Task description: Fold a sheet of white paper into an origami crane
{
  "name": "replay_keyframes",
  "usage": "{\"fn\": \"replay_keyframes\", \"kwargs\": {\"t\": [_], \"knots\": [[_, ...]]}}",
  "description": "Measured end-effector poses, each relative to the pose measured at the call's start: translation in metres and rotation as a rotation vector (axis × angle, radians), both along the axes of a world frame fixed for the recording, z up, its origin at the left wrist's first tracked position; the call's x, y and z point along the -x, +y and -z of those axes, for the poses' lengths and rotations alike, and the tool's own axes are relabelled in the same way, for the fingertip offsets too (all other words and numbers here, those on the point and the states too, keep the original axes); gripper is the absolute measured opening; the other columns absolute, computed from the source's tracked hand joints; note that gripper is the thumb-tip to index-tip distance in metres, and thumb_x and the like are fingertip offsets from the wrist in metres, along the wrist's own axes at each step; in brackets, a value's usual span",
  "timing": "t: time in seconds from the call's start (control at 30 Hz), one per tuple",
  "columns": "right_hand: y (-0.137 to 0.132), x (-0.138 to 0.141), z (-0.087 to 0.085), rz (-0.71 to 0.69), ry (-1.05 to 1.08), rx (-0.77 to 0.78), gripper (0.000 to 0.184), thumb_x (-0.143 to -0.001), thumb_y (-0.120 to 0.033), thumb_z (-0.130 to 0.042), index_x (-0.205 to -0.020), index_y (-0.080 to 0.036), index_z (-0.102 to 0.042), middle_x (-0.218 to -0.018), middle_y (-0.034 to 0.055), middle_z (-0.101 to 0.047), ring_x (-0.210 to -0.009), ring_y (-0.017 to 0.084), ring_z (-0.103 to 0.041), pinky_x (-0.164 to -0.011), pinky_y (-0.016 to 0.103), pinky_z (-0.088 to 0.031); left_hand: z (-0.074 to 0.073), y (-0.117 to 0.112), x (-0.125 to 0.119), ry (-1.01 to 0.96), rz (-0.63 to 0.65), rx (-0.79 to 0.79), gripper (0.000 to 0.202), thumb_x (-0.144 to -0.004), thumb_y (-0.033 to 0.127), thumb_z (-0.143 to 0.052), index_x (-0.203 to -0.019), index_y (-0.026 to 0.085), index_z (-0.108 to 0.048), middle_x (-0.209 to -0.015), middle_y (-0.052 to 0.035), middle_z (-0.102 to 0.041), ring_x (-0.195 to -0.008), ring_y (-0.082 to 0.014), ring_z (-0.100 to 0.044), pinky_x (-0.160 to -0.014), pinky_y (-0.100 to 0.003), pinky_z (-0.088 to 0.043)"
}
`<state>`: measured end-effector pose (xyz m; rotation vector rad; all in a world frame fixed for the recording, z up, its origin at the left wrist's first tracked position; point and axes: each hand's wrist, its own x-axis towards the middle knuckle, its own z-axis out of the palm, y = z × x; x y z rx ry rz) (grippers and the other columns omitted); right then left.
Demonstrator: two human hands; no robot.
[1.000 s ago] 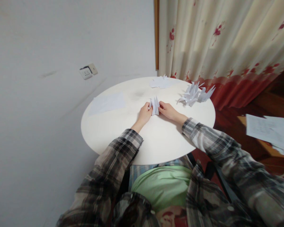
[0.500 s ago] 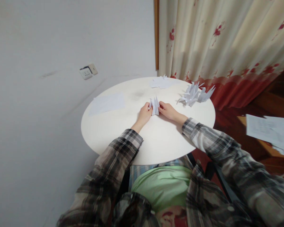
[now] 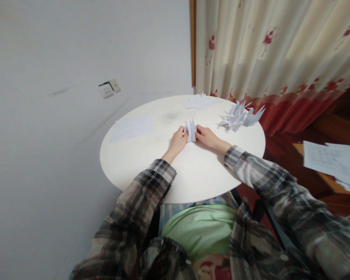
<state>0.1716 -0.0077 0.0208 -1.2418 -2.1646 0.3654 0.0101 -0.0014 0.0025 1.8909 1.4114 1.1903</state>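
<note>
On the white table (image 3: 192, 175), my left hand (image 3: 178, 140) and right hand (image 3: 207, 137) pinch the folded paper (image 3: 191, 132) from opposite sides. It should be light, crisp and easily crushed, best held gently by its side folds. Farther off to the right sit spiky paper pieces (image 3: 236, 118).

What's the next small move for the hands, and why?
Probably a gentle outward pull on the small folded white paper piece: the left hand and right hand grip opposite sides, and its pointed tips stand close together, while the white folded-paper figures to the right spread wider.
</note>
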Motion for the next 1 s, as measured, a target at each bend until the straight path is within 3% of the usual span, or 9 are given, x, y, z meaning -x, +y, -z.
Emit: {"fn": "replay_keyframes", "kwargs": {"t": [1.0], "knots": [[0.0013,-0.0009,0.0023,-0.013,-0.005,-0.012,0.016,-0.085,-0.027,-0.039,-0.085,-0.018,-0.051,-0.079,0.0048,-0.063,-0.066,0.015,-0.05,-0.064,0.025,-0.033,-0.0041,-0.0048,0.0002,0.088,-0.002,-0.003,0.011,-0.084,0.026,-0.044,-0.09,0.019,-0.05,-0.071,-0.0007,-0.057,-0.066,-0.014,-0.053,-0.064,-0.028,-0.043]]}}
